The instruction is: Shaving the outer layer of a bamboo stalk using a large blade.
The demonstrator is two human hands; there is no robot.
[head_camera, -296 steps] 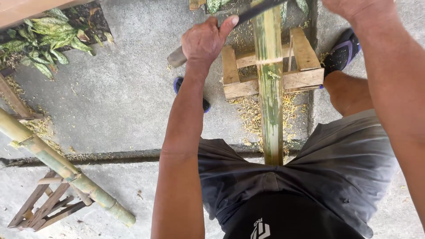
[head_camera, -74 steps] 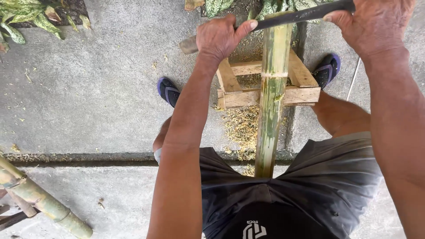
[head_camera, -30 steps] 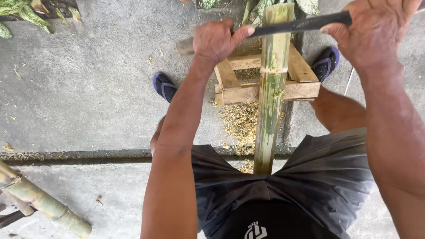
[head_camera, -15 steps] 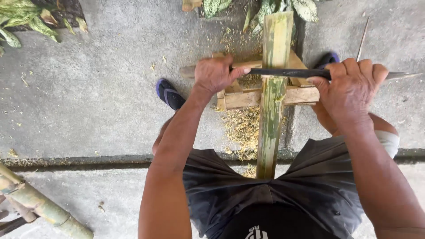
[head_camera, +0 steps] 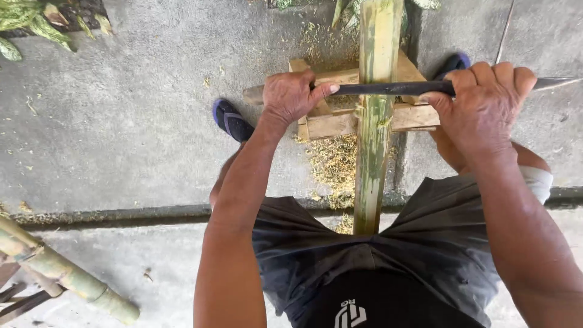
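Note:
A long dark blade (head_camera: 388, 88) lies crosswise on a green bamboo pole (head_camera: 371, 152) that runs from between my legs up to the top edge. My left hand (head_camera: 293, 96) grips the blade's wooden handle at the left end. My right hand (head_camera: 484, 103) is closed over the blade to the right of the pole, and the blade's tip sticks out past it. The pole rests on a small wooden stand (head_camera: 331, 121). Pale shavings (head_camera: 333, 164) are heaped under the pole.
Blue sandals (head_camera: 231, 119) are on my feet either side of the stand. A second bamboo pole (head_camera: 61, 273) lies on another wooden frame at the bottom left. Leafy plants (head_camera: 42, 21) sit at the top left. A dark groove (head_camera: 109, 214) crosses the concrete floor.
Both hands have drawn the blade toward me along the pole, from near its far end down to the stand. The view has shifted a little with it.

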